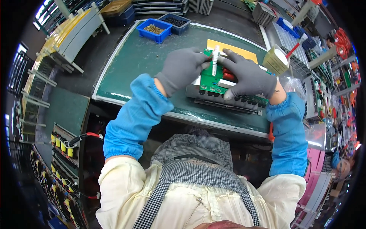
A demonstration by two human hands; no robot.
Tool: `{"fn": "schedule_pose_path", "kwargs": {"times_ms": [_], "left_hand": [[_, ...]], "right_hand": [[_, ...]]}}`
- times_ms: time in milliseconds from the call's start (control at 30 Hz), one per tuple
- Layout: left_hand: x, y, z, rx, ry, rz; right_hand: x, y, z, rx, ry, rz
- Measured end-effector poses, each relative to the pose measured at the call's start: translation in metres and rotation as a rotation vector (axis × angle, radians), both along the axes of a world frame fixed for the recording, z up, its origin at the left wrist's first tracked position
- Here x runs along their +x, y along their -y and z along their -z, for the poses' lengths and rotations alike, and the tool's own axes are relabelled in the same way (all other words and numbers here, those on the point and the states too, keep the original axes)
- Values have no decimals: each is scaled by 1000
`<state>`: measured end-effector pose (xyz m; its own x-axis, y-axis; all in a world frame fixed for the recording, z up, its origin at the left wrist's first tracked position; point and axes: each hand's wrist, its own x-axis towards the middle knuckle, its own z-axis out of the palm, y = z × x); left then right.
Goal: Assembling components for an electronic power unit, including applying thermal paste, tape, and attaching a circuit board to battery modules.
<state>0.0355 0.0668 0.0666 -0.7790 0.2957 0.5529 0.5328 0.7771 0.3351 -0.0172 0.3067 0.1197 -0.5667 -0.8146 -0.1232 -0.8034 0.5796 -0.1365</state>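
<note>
A green circuit board (pixel 207 81) lies on a dark finned metal block (pixel 225 101) on the table. A white ribbed strip (pixel 215 61) stands up from the board, with red cylindrical parts (pixel 228 74) to its right. My gloved left hand (pixel 183 68) is closed at the strip's left side, its fingertips pinched together; whatever they hold is too small to make out. From the right, my gloved right hand (pixel 249 75) spans the board with fingers apart. Its fingertips are close to the strip, and its thumb is over the near edge. Behind the board lies a yellow sheet (pixel 240 50).
At the table's (pixel 126 76) far edge stand a blue bin (pixel 154 31) of small brass-coloured parts and a grey-blue bin (pixel 175 22) of black parts. A yellowish container (pixel 276 61) stands right of the board. Left of me, a rack (pixel 63 149) holds parts with yellow coils.
</note>
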Motion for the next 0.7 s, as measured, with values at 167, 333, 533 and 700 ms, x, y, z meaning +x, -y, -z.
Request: {"fn": "schedule_pose_path", "kwargs": {"times_ms": [167,333,533,700], "left_hand": [[2,21,18,332,280,181],[-2,35,17,685,607,370],[-7,15,-14,678,669,377],[-11,1,-26,804,889,171]], "right_hand": [[1,-4,2,-13,-11,16],[4,-3,-1,55,-23,33],[8,-2,-5,39,4,56],[10,-3,-7,51,-15,55]]}}
